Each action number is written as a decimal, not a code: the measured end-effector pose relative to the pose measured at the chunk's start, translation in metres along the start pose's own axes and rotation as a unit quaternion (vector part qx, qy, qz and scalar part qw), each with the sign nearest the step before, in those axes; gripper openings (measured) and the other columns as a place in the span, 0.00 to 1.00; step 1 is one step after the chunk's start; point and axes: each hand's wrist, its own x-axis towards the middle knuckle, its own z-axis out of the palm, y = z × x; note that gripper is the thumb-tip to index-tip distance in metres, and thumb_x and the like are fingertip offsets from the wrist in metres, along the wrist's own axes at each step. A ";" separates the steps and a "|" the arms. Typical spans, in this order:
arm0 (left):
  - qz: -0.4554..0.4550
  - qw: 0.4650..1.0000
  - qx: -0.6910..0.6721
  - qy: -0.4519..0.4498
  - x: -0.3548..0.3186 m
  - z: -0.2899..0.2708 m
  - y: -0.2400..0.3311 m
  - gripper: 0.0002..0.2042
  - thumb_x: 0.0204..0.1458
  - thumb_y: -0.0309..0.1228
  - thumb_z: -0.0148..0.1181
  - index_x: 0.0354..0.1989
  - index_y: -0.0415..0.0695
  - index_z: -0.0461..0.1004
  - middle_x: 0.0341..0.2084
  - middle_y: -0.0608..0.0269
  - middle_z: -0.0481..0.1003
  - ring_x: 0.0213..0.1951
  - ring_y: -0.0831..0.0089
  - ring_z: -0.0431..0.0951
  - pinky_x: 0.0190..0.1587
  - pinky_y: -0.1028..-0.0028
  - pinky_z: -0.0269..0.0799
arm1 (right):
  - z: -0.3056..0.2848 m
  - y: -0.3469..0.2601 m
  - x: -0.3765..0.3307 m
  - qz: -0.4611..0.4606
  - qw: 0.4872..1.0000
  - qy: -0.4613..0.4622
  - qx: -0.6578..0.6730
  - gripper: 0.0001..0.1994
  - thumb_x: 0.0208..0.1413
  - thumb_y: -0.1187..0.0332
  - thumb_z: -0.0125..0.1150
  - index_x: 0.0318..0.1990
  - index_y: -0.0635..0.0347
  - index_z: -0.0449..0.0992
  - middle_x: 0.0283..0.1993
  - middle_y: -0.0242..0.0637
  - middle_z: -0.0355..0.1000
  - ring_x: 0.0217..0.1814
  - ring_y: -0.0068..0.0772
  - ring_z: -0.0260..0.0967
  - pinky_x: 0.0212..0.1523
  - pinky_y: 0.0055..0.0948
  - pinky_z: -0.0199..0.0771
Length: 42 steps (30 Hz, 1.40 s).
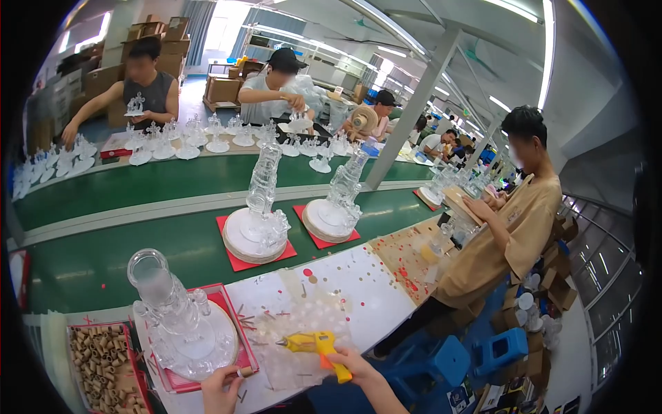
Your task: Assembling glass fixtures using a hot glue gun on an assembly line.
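Observation:
My right hand [355, 367] is wrapped round the handle of a yellow glue gun [312, 341], its nozzle pointing left above crumpled clear plastic [303, 314]. Between the fingers of my left hand [219, 392] is a short brown cardboard tube [245, 372], close to the front corner of a red tray [249, 357]. On that tray stands a tall, clear, glass-like ornament [169, 303] on a round white base [226, 331]. Left of it, a red-edged box holds several similar cardboard tubes [103, 355].
Two more clear ornaments [264, 183] [348, 178] stand on red squares on the green conveyor [89, 265]. Small brown sticks [252, 323] and red dots litter the white tabletop [345, 276]. A co-worker [527, 214] stands at right, near blue stools [441, 362]; others work across the line.

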 end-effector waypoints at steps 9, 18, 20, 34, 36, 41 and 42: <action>-0.001 0.999 -0.041 0.035 0.008 0.003 0.000 0.10 0.49 0.17 0.62 0.40 0.33 0.75 0.33 0.54 0.80 0.36 0.69 0.82 0.40 0.74 0.79 | 0.041 0.011 -0.029 -0.055 0.973 -0.175 0.141 0.25 0.50 0.71 0.64 0.57 0.59 0.65 0.48 0.40 0.70 0.36 0.28 0.68 0.36 0.24 0.70; 0.001 0.999 -0.043 0.022 0.010 0.006 -0.003 0.12 0.50 0.21 0.64 0.43 0.36 0.75 0.35 0.51 0.80 0.38 0.66 0.83 0.41 0.73 0.78 | 0.059 0.020 -0.053 -0.071 0.987 -0.138 0.048 0.18 0.48 0.71 0.65 0.47 0.68 0.70 0.39 0.44 0.76 0.45 0.44 0.76 0.48 0.40 0.78; -0.004 0.999 -0.031 0.024 0.008 0.003 -0.005 0.12 0.49 0.21 0.64 0.43 0.36 0.75 0.35 0.52 0.80 0.38 0.66 0.83 0.41 0.73 0.78 | 0.063 0.025 -0.050 -0.067 0.986 -0.141 0.057 0.18 0.49 0.71 0.64 0.47 0.68 0.70 0.37 0.44 0.76 0.43 0.43 0.76 0.46 0.39 0.79; 0.001 0.999 -0.024 0.020 0.007 0.003 -0.002 0.11 0.50 0.17 0.62 0.43 0.35 0.75 0.35 0.54 0.80 0.38 0.70 0.82 0.42 0.75 0.78 | 0.059 0.028 -0.051 -0.086 0.983 -0.158 0.031 0.12 0.53 0.69 0.62 0.42 0.66 0.70 0.30 0.41 0.74 0.35 0.37 0.75 0.36 0.32 0.79; -0.007 0.999 -0.039 0.016 0.007 0.003 -0.001 0.11 0.50 0.17 0.62 0.43 0.35 0.75 0.35 0.54 0.80 0.39 0.70 0.82 0.42 0.75 0.78 | 0.062 0.025 -0.052 -0.082 0.985 -0.149 0.029 0.12 0.53 0.69 0.62 0.40 0.66 0.70 0.29 0.41 0.73 0.34 0.37 0.75 0.35 0.31 0.79; -0.004 0.999 -0.032 0.017 0.008 0.003 -0.001 0.12 0.50 0.17 0.62 0.43 0.35 0.75 0.35 0.54 0.80 0.38 0.70 0.82 0.42 0.75 0.78 | 0.068 0.022 -0.050 -0.089 0.985 -0.143 0.037 0.11 0.53 0.68 0.62 0.40 0.66 0.70 0.29 0.41 0.73 0.34 0.36 0.75 0.34 0.31 0.79; -0.006 0.999 -0.032 0.016 0.008 0.003 -0.001 0.12 0.50 0.17 0.62 0.43 0.35 0.75 0.35 0.54 0.80 0.38 0.70 0.82 0.42 0.75 0.78 | 0.068 0.021 -0.050 -0.088 0.986 -0.138 0.038 0.11 0.53 0.69 0.61 0.40 0.66 0.70 0.29 0.41 0.73 0.34 0.36 0.75 0.34 0.31 0.79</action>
